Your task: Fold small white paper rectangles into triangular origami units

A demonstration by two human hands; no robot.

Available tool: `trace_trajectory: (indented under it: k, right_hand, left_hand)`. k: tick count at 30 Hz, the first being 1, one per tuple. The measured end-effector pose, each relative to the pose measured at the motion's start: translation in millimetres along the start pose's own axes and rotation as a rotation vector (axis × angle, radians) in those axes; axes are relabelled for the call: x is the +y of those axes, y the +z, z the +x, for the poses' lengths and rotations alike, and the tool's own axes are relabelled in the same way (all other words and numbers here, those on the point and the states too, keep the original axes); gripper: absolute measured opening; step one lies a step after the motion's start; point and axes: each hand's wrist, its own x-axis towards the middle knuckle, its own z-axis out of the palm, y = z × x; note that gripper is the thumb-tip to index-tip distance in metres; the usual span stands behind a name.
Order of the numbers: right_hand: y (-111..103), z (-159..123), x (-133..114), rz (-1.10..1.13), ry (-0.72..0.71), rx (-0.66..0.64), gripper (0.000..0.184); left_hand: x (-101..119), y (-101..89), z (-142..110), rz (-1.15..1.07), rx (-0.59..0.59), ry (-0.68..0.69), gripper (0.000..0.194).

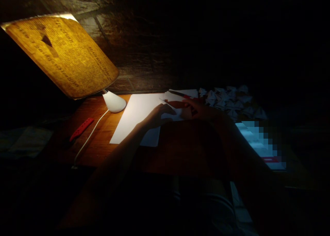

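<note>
My left hand [160, 113] rests over white sheets of paper [139, 108] on a wooden table, its fingers stretched to the right and its thumb apart from them. Just to the right, my right hand [199, 109] has its fingers curled at the edge of a smaller piece of paper [177, 113]. What lies inside its grip is too dark to make out. Behind its fingertips a dark, thin, blade-like tool [176, 93] with a red part lies across more white paper [192, 92].
A lit lamp with a printed paper shade [64, 57] and white base [114, 102] stands left, its cord [90, 134] crossing the table. Near it lies a red-handled tool [81, 128]. Several folded paper pieces [232, 100] sit back right, beside a glowing screen [251, 139].
</note>
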Motion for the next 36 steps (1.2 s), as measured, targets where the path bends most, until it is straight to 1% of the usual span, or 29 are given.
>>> trace_trajectory:
  k: [6, 9, 11, 15, 18, 22, 24, 27, 32, 34, 36]
  right_hand:
    - [2.4, 4.9, 4.0, -0.024, -0.02, 0.032, 0.082]
    - [4.4, 7.2, 2.4, -0.062, -0.008, 0.11, 0.068]
    - [7.9, 7.1, -2.0, -0.08, 0.015, 0.165, 0.064]
    - [16.3, 3.5, -13.6, -0.157, 0.007, 0.203, 0.073]
    - [16.5, 2.3, -13.4, -0.183, 0.013, 0.194, 0.078]
    - [7.1, 3.4, -0.5, -0.068, 0.014, 0.1, 0.097]
    - [1.6, 2.5, 4.0, 0.0, 0.001, 0.038, 0.102]
    - [-4.9, -1.3, 3.7, 0.072, -0.012, -0.03, 0.106]
    - [-9.0, -4.7, -2.6, 0.092, 0.006, -0.045, 0.103]
    - [-6.6, -3.3, -5.0, 0.063, 0.002, -0.04, 0.095]
    - [-0.9, -1.2, -9.4, 0.012, -0.002, 0.001, 0.08]
  left_hand:
    - [2.6, -1.2, -0.1, 0.019, -0.015, -0.009, 0.024]
    - [3.8, -1.6, -0.3, 0.038, -0.021, -0.026, 0.022]
    - [4.2, -1.6, -0.7, 0.036, -0.025, -0.029, 0.02]
    - [4.1, -1.3, -1.0, 0.034, -0.023, -0.023, 0.018]
    - [3.5, -1.3, -0.4, 0.05, -0.037, -0.02, 0.017]
    - [3.0, -1.4, -0.1, 0.05, -0.038, -0.019, 0.016]
    - [3.2, -1.4, -0.3, 0.051, -0.037, -0.02, 0.015]
    - [3.8, -1.3, -0.5, 0.065, -0.043, -0.018, 0.015]
    - [3.8, -1.0, -0.2, 0.069, -0.05, -0.015, 0.014]
    - [3.5, -0.9, 0.0, 0.068, -0.05, -0.017, 0.014]
    - [3.5, -0.8, -0.1, 0.064, -0.048, -0.021, 0.013]
